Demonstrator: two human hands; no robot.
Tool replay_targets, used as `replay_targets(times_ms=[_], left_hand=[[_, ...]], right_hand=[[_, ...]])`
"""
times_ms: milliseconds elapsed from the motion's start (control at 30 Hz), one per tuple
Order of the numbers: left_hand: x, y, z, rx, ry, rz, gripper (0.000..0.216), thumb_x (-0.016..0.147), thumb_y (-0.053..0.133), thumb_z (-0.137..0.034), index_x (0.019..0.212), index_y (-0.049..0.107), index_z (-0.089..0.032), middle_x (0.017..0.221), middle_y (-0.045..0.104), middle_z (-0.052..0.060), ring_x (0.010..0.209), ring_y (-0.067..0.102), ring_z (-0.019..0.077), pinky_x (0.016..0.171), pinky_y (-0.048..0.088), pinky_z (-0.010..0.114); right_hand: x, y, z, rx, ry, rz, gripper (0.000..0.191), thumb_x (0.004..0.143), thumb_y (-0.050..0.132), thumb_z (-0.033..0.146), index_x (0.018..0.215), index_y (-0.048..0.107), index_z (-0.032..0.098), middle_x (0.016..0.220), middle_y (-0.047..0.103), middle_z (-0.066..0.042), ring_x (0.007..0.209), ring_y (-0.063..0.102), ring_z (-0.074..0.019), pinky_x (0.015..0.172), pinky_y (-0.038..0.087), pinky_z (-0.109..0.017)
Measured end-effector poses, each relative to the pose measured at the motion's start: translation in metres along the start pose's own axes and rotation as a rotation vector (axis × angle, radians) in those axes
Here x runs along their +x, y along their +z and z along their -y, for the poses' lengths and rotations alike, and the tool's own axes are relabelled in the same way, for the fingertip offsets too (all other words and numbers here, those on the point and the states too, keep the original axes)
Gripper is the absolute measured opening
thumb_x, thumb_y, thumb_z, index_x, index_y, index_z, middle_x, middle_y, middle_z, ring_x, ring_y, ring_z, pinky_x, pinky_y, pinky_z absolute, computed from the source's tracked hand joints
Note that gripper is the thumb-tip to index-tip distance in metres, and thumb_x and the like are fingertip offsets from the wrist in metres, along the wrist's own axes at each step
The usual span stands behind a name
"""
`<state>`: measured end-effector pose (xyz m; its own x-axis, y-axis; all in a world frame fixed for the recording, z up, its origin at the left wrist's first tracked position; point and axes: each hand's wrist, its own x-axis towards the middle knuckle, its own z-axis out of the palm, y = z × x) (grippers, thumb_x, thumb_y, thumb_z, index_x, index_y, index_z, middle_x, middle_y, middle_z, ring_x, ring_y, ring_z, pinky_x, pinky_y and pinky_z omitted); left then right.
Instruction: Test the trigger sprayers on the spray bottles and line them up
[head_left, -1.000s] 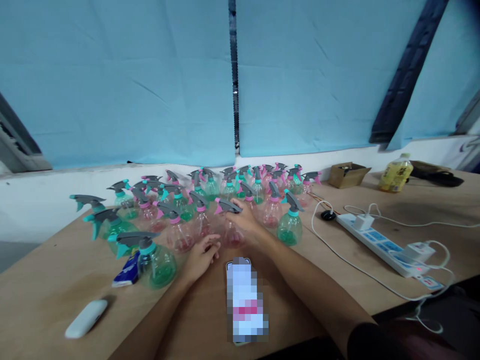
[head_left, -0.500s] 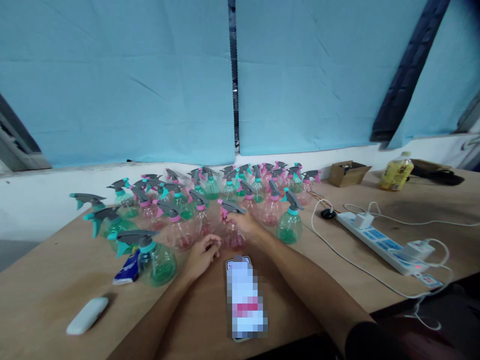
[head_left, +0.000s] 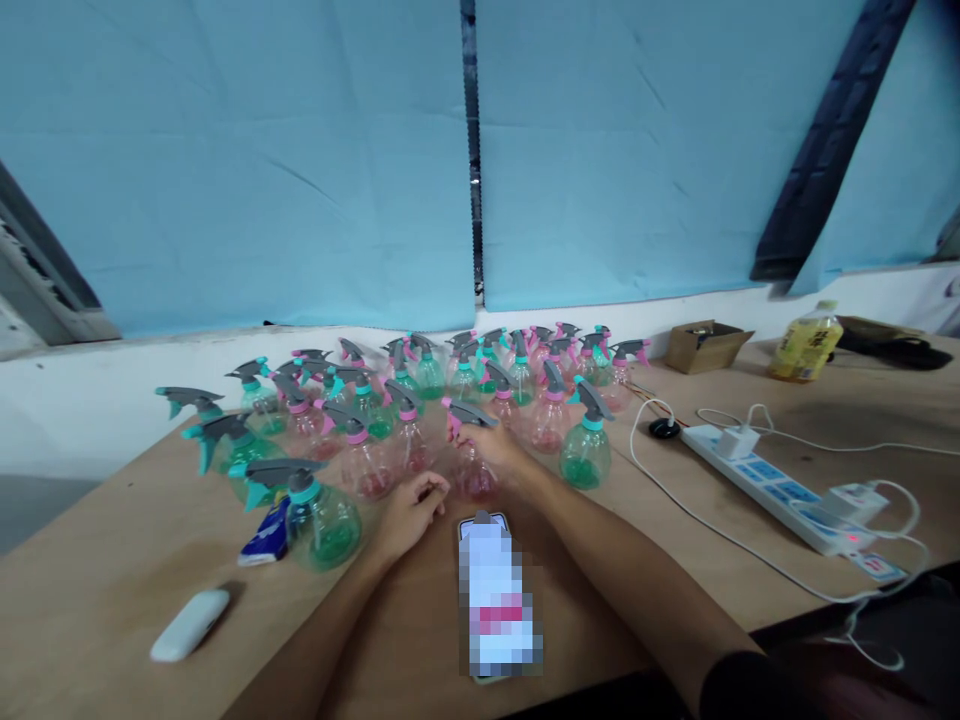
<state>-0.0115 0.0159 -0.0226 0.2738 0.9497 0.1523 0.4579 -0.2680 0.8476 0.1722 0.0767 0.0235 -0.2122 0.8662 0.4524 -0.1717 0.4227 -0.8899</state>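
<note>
My right hand (head_left: 487, 443) is closed around the neck of a clear pink spray bottle (head_left: 475, 481), just under its grey head with a pink trigger. The bottle stands upright on the table, its neck partly hidden by my fingers. To the left, my left hand (head_left: 411, 512) rests near the tabletop with fingers loosely curled and apart, nothing visible in it. Close by stand another pink spray bottle (head_left: 367, 472) and a green spray bottle (head_left: 328, 530). A phone (head_left: 495, 590) with a lit, blurred screen lies between my forearms.
Several more pink and green spray bottles (head_left: 429, 376) crowd toward the wall. At the left lie a blue packet (head_left: 266, 535) and a white oval case (head_left: 190, 625). A power strip (head_left: 772, 490) with white cables, a cardboard box (head_left: 705, 350) and a yellow-labelled drink bottle (head_left: 806, 345) are on the right.
The whole scene sits slightly farther right in view, as the camera has turned a little left. My right hand keeps its hold on the spray bottle; my left hand is nearly unchanged.
</note>
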Motion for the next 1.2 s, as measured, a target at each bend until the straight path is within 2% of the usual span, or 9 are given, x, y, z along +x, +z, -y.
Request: replay_targets(times_ms=[133,267,433,767,1033,1200], left_hand=[[-0.0009,0.0000,0.0011,-0.004,0.004,-0.002,0.029,0.087,0.052,-0.046,0.084,0.062,-0.019,0.064,0.061,-0.002,0.057,0.055,0.0141,0.057,0.040,0.023],[-0.0008,-0.0002,0.0010,0.009,-0.007,-0.018,0.025,0.087,0.048,-0.040,0.079,0.059,-0.020,0.061,0.059,-0.003,0.055,0.054,0.0140,0.057,0.040,0.023],[-0.0008,-0.0010,-0.0007,0.082,0.017,-0.019,0.038,0.090,0.045,-0.046,0.064,0.053,-0.020,0.059,0.057,-0.002,0.056,0.054,0.0146,0.059,0.040,0.025],[-0.0019,-0.0007,-0.0039,0.099,0.035,-0.008,0.038,0.091,0.045,-0.046,0.064,0.053,-0.020,0.059,0.056,-0.003,0.057,0.053,0.0146,0.060,0.038,0.025],[-0.0022,-0.0014,-0.0077,0.138,0.030,-0.005,0.038,0.091,0.045,-0.046,0.064,0.053,-0.020,0.058,0.057,-0.003,0.057,0.054,0.0149,0.060,0.038,0.025],[-0.0015,-0.0005,-0.0035,0.141,0.038,0.000,0.039,0.091,0.045,-0.047,0.064,0.053,-0.020,0.059,0.058,-0.002,0.057,0.053,0.0149,0.060,0.038,0.025]], right_hand=[[-0.0026,-0.0016,0.0051,-0.014,0.028,-0.012,0.033,0.066,0.053,0.020,0.092,0.073,0.023,0.067,0.066,0.002,0.063,0.059,-0.0151,0.065,0.050,-0.029],[-0.0040,-0.0017,0.0098,0.058,0.014,0.042,0.029,0.064,0.053,0.019,0.085,0.073,0.021,0.065,0.064,0.001,0.062,0.057,-0.0147,0.061,0.046,-0.026],[-0.0025,-0.0026,0.0089,0.100,0.033,0.059,0.025,0.062,0.053,0.017,0.078,0.072,0.021,0.063,0.062,0.002,0.062,0.055,-0.0135,0.060,0.044,-0.025],[-0.0009,-0.0041,0.0101,0.092,0.019,0.123,0.024,0.064,0.054,0.017,0.080,0.072,0.020,0.062,0.062,0.002,0.063,0.056,-0.0142,0.060,0.043,-0.025],[-0.0039,-0.0052,0.0053,0.018,0.071,0.022,0.014,0.064,0.054,0.018,0.067,0.068,0.021,0.058,0.059,0.002,0.060,0.054,-0.0134,0.063,0.044,-0.026],[-0.0019,-0.0043,0.0075,0.082,0.027,0.128,0.020,0.065,0.053,0.019,0.076,0.070,0.020,0.063,0.061,0.001,0.064,0.056,-0.0144,0.064,0.044,-0.026]])
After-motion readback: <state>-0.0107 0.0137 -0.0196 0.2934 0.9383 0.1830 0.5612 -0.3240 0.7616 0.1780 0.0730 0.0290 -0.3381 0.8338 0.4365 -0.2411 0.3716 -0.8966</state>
